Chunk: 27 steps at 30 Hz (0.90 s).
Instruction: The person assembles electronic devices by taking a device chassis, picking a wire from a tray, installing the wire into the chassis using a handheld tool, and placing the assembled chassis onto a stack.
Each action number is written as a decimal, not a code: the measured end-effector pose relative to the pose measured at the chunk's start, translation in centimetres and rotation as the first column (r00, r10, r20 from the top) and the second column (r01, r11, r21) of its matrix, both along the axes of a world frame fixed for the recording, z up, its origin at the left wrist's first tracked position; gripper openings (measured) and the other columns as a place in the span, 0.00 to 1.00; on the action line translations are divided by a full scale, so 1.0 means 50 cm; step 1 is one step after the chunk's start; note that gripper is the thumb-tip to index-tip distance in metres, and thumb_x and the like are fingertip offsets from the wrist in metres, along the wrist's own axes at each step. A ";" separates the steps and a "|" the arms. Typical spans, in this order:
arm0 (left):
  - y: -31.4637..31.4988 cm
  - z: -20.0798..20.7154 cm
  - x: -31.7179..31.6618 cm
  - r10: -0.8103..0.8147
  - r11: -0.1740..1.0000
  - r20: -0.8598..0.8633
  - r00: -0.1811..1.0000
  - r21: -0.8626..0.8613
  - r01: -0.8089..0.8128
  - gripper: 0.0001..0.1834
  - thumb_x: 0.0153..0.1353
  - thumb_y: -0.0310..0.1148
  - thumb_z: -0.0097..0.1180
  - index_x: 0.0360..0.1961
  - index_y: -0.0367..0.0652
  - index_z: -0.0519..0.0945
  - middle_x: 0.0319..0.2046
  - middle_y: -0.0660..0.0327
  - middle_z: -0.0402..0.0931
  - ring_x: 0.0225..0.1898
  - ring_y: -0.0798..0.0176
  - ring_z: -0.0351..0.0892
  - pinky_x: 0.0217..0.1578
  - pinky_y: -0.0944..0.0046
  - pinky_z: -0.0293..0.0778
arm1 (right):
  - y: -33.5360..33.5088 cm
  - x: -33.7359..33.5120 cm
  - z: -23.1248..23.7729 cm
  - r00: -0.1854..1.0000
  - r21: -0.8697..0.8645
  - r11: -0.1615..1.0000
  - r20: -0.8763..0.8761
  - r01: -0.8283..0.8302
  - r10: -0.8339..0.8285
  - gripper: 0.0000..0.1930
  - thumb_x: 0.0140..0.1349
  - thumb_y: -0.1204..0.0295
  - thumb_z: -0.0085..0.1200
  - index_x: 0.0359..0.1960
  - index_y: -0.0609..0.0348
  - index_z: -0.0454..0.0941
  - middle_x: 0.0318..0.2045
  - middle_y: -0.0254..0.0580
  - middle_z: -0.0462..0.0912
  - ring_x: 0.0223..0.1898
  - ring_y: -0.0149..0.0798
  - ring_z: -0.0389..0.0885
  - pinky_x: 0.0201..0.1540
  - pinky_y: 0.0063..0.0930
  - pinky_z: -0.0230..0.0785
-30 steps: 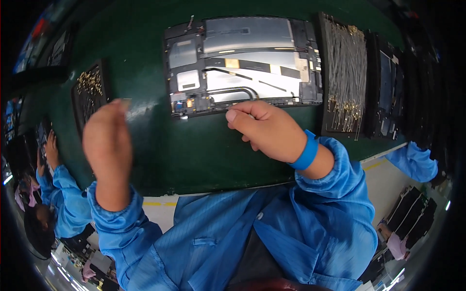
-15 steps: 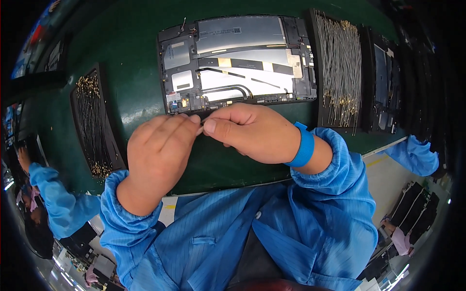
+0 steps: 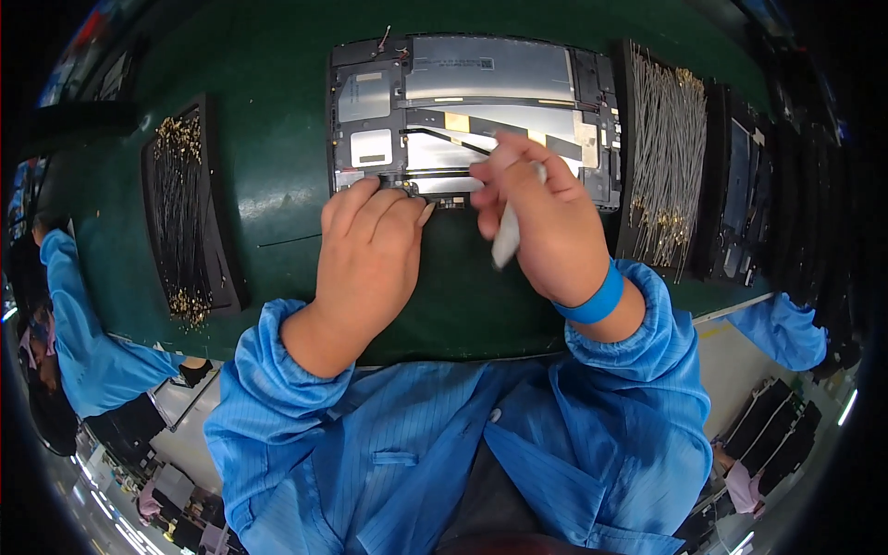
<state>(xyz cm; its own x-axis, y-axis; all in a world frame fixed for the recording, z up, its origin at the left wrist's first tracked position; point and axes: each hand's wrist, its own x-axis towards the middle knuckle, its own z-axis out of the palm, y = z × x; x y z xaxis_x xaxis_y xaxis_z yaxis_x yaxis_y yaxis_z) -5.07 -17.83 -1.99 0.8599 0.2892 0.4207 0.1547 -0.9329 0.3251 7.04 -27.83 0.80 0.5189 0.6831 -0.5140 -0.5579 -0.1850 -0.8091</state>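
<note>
The opened flat electronic device (image 3: 490, 83) lies in front of me, with silver panels, black strips and a dark frame. My left hand (image 3: 370, 259) rests over its near left edge, fingers closed together. A thin black cable (image 3: 289, 241) runs out from beneath that hand to the left; its other end is hidden. My right hand (image 3: 550, 217), with a blue wristband, is over the device's near edge, right of the left hand. Its fingers are closed on a pale, elongated object (image 3: 507, 239), blurred by motion, so its exact kind is unclear.
A dark tray of black cables with gold ends (image 3: 176, 217) stands at the left. Right of the device, another tray holds grey cables (image 3: 668, 139), beside a second device (image 3: 740, 199). Other people's blue sleeves (image 3: 88, 324) show at both sides of the green table (image 3: 277, 157).
My hands have separated from their fingertip contact. The left has come to the device's edge; the right has moved right and now shows a pale object. The view has shifted slightly.
</note>
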 end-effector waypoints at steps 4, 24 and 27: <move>0.005 -0.003 0.000 0.008 1.000 -0.058 0.998 -0.005 -0.008 0.11 0.40 0.24 0.55 0.28 0.41 0.72 0.28 0.59 0.70 0.36 0.55 0.68 0.38 0.60 0.62 | 0.016 -0.015 -0.025 0.918 0.182 0.977 0.355 0.115 -0.174 0.17 0.60 0.62 0.35 0.45 0.63 0.60 0.31 0.45 0.74 0.27 0.31 0.71 0.33 0.23 0.65; 0.014 0.011 -0.002 -0.008 1.000 -0.108 0.994 -0.002 0.008 0.07 0.42 0.26 0.52 0.26 0.41 0.73 0.29 0.59 0.70 0.38 0.56 0.67 0.39 0.59 0.61 | 0.040 -0.022 -0.022 0.410 0.134 0.973 0.911 -0.190 -0.046 0.08 0.50 0.67 0.47 0.21 0.59 0.70 0.20 0.46 0.73 0.23 0.47 0.71 0.25 0.36 0.64; 0.007 0.015 -0.012 0.020 0.999 -0.147 0.989 0.046 -0.013 0.07 0.41 0.26 0.52 0.26 0.40 0.73 0.30 0.58 0.70 0.38 0.55 0.67 0.39 0.58 0.61 | 0.057 -0.020 -0.024 0.333 0.063 0.949 0.942 -0.310 0.046 0.09 0.50 0.66 0.47 0.21 0.58 0.69 0.19 0.46 0.73 0.21 0.49 0.70 0.25 0.37 0.63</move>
